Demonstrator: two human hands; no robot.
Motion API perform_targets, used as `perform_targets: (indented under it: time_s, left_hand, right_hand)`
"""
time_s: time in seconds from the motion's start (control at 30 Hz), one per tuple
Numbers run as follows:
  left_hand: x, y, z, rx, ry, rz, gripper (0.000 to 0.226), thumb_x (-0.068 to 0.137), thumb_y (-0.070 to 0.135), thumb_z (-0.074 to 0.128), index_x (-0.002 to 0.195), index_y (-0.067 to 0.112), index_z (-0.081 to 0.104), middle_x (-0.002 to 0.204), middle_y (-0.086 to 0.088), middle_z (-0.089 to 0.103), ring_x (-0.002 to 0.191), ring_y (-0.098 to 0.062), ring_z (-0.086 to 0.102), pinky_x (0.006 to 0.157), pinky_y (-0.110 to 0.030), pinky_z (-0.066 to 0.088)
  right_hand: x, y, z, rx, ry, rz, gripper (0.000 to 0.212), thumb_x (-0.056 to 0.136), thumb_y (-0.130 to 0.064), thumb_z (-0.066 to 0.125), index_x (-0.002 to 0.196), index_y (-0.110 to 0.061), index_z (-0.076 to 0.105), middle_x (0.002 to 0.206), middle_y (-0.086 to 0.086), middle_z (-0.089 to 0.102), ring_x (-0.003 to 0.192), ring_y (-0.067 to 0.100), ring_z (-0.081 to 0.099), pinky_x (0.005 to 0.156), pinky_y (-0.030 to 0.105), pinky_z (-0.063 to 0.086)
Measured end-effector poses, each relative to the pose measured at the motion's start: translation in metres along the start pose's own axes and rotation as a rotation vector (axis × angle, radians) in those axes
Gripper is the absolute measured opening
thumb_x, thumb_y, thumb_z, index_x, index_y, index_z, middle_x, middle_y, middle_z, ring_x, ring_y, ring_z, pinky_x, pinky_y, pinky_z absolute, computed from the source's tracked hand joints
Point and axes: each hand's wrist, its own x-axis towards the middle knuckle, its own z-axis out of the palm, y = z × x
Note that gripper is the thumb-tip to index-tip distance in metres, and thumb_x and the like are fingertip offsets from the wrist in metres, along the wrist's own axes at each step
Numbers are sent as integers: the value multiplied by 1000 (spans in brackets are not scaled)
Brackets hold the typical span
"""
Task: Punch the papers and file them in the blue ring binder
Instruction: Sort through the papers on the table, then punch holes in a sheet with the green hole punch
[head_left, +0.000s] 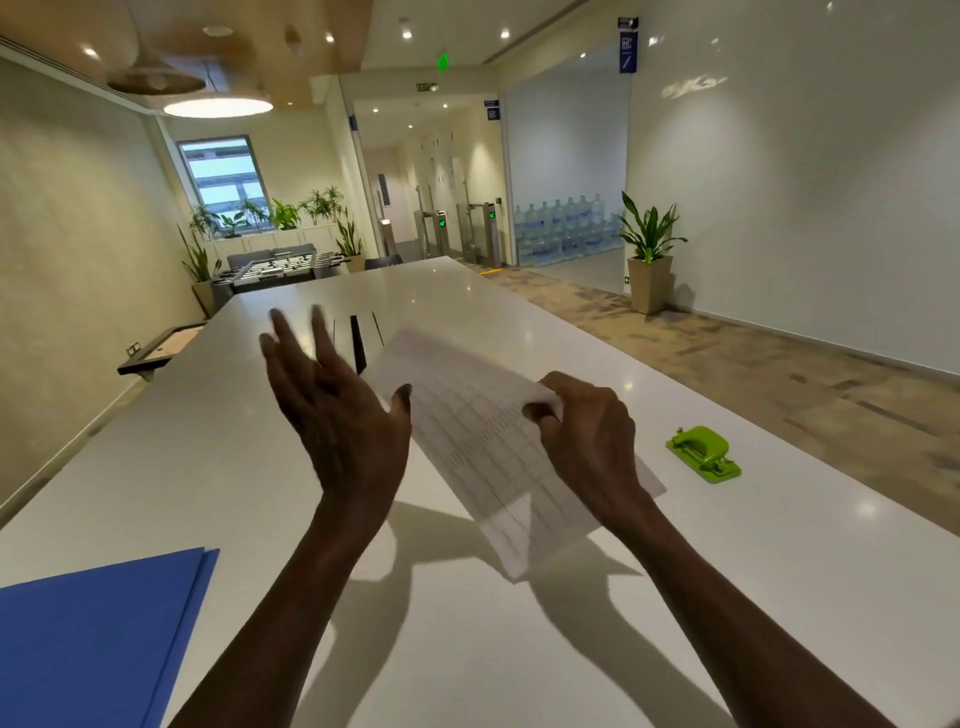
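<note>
My right hand (587, 436) pinches the right edge of the printed papers (467, 431) and holds them up above the white table (519, 649), tilted and blurred. To their left my left hand (337, 410) is raised with its fingers spread and straight, its thumb close to the sheets' left edge. A green hole punch (703, 453) sits on the table to the right of my right hand. The blue ring binder (88, 639) lies closed at the table's near left corner.
A slot with a dark upright piece (357, 343) is set in the tabletop beyond the papers. The table's right edge borders a carpeted walkway. A small black-framed shelf (156, 351) juts from the left wall. Potted plants and a foosball table stand far back.
</note>
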Motion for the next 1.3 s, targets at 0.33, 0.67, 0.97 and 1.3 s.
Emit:
perform_targets:
  time_s: [0.33,0.67,0.97,1.3]
  left_hand:
    - [-22,-5,25,-990,-589,-705,70,63,45,82,124,16,60,112,1,73,95,-16,72,70,-25,59]
    - [-74,9,44,-822,-582,-640,46,79,26,80,121,17,64,110,2,72,100,-17,69,84,-40,59]
    - [-81,27,64,-715,-616,-652,41,88,23,71,128,20,61,111,11,66,101,-13,63,81,-27,52]
    - [-103,49,97,-775,-920,-917,24,94,13,55,113,12,70,96,0,78,88,-21,73,77,-36,58]
  right_hand:
    - [4,21,2,814,-146,309,17,75,-23,78,89,-31,71,83,-16,74,77,1,70,61,15,54]
    - [-22,72,24,859,-198,415,21,74,-22,81,93,-23,73,91,-6,76,86,9,72,69,20,55]
    - [-21,104,29,682,-260,411,28,85,-22,70,111,-15,62,103,-5,70,93,9,67,70,16,52]
    - [-7,172,14,527,-397,612,39,80,-13,73,113,-16,54,108,3,69,94,18,67,82,34,56]
